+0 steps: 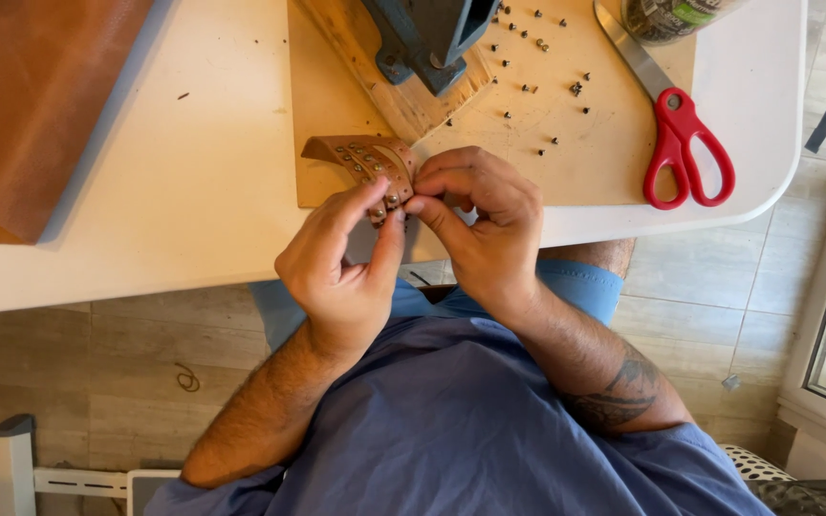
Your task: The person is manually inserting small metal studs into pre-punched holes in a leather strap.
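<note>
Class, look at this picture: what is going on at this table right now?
A person in a blue shirt holds a small brown leather strap studded with metal rivets at the table edge. The left hand and the right hand pinch its near end together between fingertips. On the wooden board behind lie loose rivets, red-handled scissors and a blue metal press. A large piece of brown leather lies to the left.
</note>
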